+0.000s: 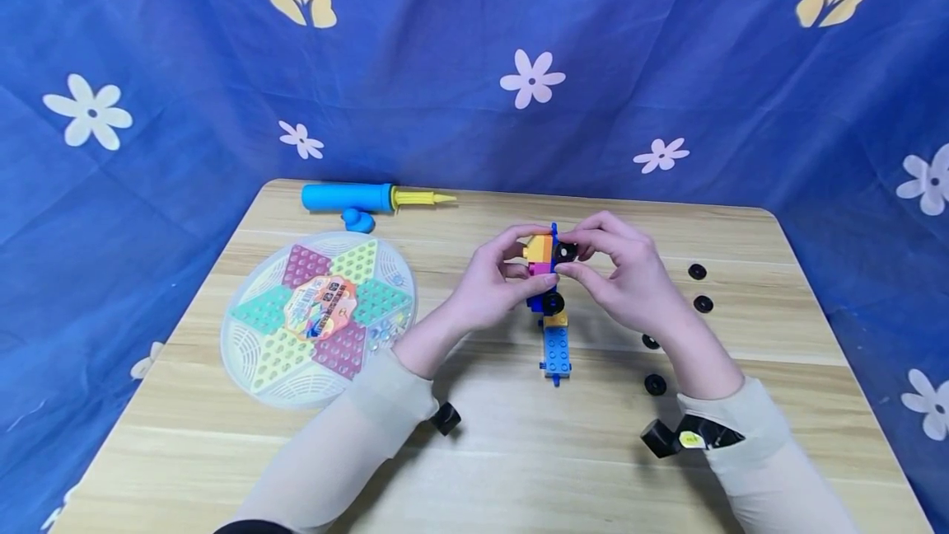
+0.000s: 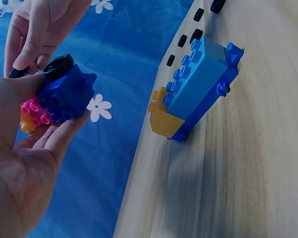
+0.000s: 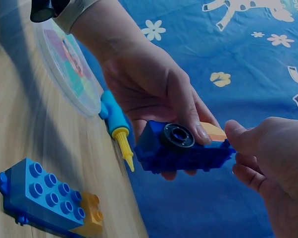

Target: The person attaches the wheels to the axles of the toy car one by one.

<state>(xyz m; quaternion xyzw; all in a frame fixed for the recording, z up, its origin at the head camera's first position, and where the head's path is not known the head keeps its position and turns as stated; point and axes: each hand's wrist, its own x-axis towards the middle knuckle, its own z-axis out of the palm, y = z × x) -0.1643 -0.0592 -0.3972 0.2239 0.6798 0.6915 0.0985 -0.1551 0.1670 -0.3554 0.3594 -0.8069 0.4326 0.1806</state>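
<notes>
My left hand (image 1: 493, 278) grips a toy brick car (image 3: 154, 156) with a dark blue base and orange, pink and blue bricks on it. It is raised over the table and turned on its side. One black wheel (image 3: 178, 135) sits on the side of its base. My right hand (image 1: 621, 270) pinches a second black wheel (image 1: 567, 252) against the same side, near the car's far end; in the right wrist view the fingers hide that wheel. Below the hands, a blue brick trailer (image 2: 198, 82) with a yellow-orange brick (image 2: 165, 124) at one end stands on the table without wheels.
Several loose wheels (image 1: 697, 271) lie on the right of the table (image 1: 519, 468). On the left is a round Chinese checkers board (image 1: 248, 361). Behind it are a blue and yellow hand pump (image 1: 348, 197) and a small blue duck (image 1: 359, 222). Blue patterned cloth (image 1: 445, 23) surrounds the table.
</notes>
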